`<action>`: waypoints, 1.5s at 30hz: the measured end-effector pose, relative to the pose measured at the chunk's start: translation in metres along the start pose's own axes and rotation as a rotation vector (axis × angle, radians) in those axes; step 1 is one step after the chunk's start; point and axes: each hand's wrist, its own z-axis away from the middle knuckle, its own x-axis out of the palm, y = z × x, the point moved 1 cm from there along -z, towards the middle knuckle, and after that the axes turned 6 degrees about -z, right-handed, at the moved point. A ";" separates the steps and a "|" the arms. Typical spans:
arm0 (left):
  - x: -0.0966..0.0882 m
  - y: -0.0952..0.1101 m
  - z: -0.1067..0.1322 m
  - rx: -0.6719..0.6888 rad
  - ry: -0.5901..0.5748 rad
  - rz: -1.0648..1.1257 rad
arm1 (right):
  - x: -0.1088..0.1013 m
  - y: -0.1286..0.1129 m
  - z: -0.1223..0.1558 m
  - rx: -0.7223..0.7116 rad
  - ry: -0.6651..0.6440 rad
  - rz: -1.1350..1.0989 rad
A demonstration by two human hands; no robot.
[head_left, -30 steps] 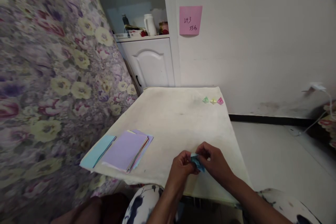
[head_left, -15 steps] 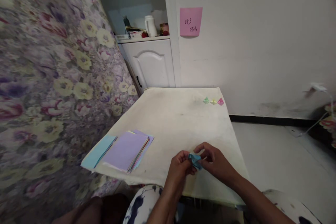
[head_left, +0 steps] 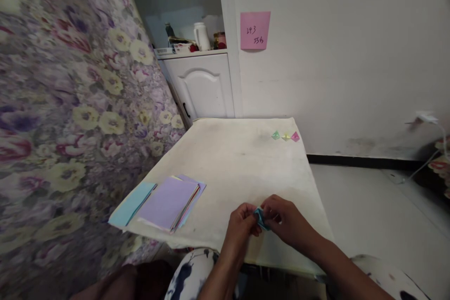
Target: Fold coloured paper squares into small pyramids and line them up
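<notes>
A small folded piece of blue paper [head_left: 260, 218] is held between both hands, just above the near edge of the table. My left hand [head_left: 243, 221] pinches its left side with thumb and fingers. On its right side my right hand [head_left: 280, 218] is closed, fingers and thumb pressed on the paper. The fingers hide part of the folds. At the table's far right corner lie three small folded paper shapes: a green one [head_left: 275, 135], a yellow one [head_left: 286, 137] and a pink one [head_left: 295, 137].
On the left of the cream-covered table [head_left: 225, 164] lies a stack of coloured paper [head_left: 168, 201] with purple on top, beside a blue paper pile [head_left: 131, 205]. A floral curtain [head_left: 70, 126] hangs at the left. Behind stands a white cabinet [head_left: 206, 86].
My right hand has shifted slightly left and closed further over the blue paper, so less of it shows. My left hand keeps its pinch nearly in place.
</notes>
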 end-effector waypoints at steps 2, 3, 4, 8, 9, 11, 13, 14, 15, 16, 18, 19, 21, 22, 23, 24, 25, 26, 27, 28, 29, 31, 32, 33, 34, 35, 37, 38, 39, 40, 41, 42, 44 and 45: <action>0.000 0.000 0.000 -0.007 0.016 -0.040 | 0.001 0.000 0.001 -0.025 0.030 0.091; 0.001 0.001 0.000 -0.004 0.020 -0.057 | 0.002 0.000 0.002 -0.030 0.045 0.130; 0.001 0.001 0.000 0.002 0.023 -0.071 | 0.003 0.000 0.003 -0.030 0.058 0.163; 0.002 0.002 -0.001 0.024 0.013 -0.098 | 0.005 0.000 0.005 -0.001 0.112 0.232; 0.002 0.001 -0.001 0.023 0.013 -0.096 | 0.005 0.000 0.004 0.009 0.111 0.227; 0.001 0.000 -0.002 0.018 0.016 -0.087 | 0.004 0.001 0.003 0.032 0.084 0.183; 0.000 -0.002 -0.002 0.017 0.015 -0.080 | 0.003 0.003 0.002 0.065 0.057 0.123; 0.000 -0.002 -0.002 0.015 0.012 -0.083 | 0.003 0.003 0.002 0.079 0.051 0.102; 0.000 -0.003 -0.003 0.013 0.008 -0.088 | 0.003 0.003 0.002 0.085 0.047 0.094; -0.001 -0.003 -0.003 0.012 0.003 -0.091 | 0.003 0.003 0.002 0.082 0.046 0.100; -0.001 -0.004 -0.003 0.008 -0.003 -0.095 | 0.004 0.003 0.003 0.052 0.050 0.137; -0.001 -0.004 -0.003 0.007 -0.006 -0.095 | 0.004 0.003 0.003 0.033 0.053 0.158; -0.001 -0.004 -0.004 0.008 -0.004 -0.094 | 0.005 0.002 0.005 0.001 0.061 0.193; -0.001 -0.003 -0.004 0.009 -0.003 -0.094 | 0.006 0.002 0.006 -0.009 0.064 0.204; -0.001 -0.003 -0.004 0.011 -0.003 -0.094 | 0.006 0.001 0.006 -0.018 0.068 0.215; 0.000 -0.003 -0.004 0.013 -0.005 -0.095 | 0.007 0.001 0.006 -0.025 0.074 0.225; 0.000 -0.002 -0.004 0.012 -0.006 -0.097 | 0.007 0.001 0.007 -0.029 0.083 0.234; 0.000 -0.002 -0.004 0.011 -0.009 -0.099 | 0.007 0.001 0.007 -0.028 0.092 0.240; 0.001 -0.002 -0.003 0.009 -0.011 -0.100 | 0.008 0.001 0.007 -0.022 0.101 0.245; 0.001 -0.001 -0.003 0.010 -0.012 -0.100 | 0.008 0.001 0.007 -0.011 0.107 0.245; 0.002 -0.001 -0.002 0.014 -0.011 -0.099 | 0.008 0.002 0.006 0.002 0.110 0.241; 0.002 -0.001 -0.002 0.031 0.000 -0.100 | 0.009 0.003 0.006 0.042 0.108 0.215; 0.002 -0.002 -0.001 0.038 0.008 -0.104 | 0.009 0.004 0.005 0.064 0.105 0.197; 0.002 -0.002 -0.001 0.042 0.016 -0.109 | 0.009 0.005 0.005 0.083 0.104 0.183; 0.003 -0.003 -0.002 0.045 0.022 -0.116 | 0.009 0.006 0.005 0.094 0.104 0.176; 0.003 -0.003 -0.002 0.046 0.024 -0.121 | 0.009 0.007 0.005 0.095 0.105 0.180; 0.004 -0.003 -0.002 0.048 0.020 -0.126 | 0.010 0.007 0.006 0.079 0.104 0.216; 0.005 -0.003 -0.002 0.051 0.019 -0.128 | 0.011 0.006 0.006 0.069 0.103 0.242; 0.005 -0.002 -0.002 0.055 0.018 -0.129 | 0.012 0.006 0.006 0.064 0.107 0.265; 0.006 -0.002 -0.002 0.058 0.018 -0.129 | 0.013 0.006 0.006 0.062 0.116 0.287; 0.006 -0.002 -0.002 0.060 0.019 -0.128 | 0.013 0.006 0.007 0.064 0.132 0.306; 0.006 -0.001 -0.002 0.062 0.019 -0.128 | 0.014 0.006 0.007 0.069 0.149 0.319; 0.006 -0.002 -0.002 0.062 0.020 -0.126 | 0.016 0.007 0.007 0.088 0.182 0.330; 0.006 -0.003 -0.002 0.059 0.019 -0.125 | 0.016 0.008 0.007 0.101 0.192 0.330</action>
